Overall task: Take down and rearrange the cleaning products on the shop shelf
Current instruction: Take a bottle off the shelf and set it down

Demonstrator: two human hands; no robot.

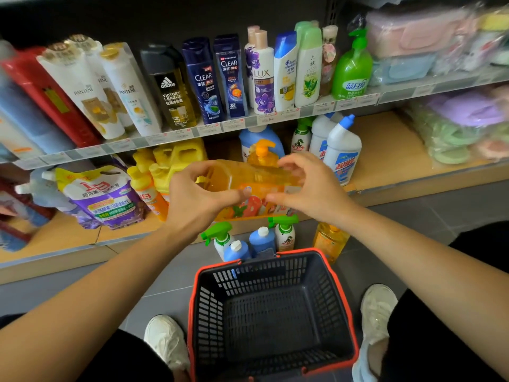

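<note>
Grip: my left hand (203, 194) and right hand (311, 188) both closed round the orange bottle (248, 179), held sideways in front of the lower shelf (385, 142) above the basket (275, 318); cap end looks blurred, so I'd turn it upright, label forward, before seating.

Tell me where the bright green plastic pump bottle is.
Head view: the bright green plastic pump bottle stands on the upper shelf, right of centre, between a small floral bottle and pastel plastic-wrapped packs.

bare shelf (385, 142) right, floor bottles (261, 239) before basket (192, 312)
</note>
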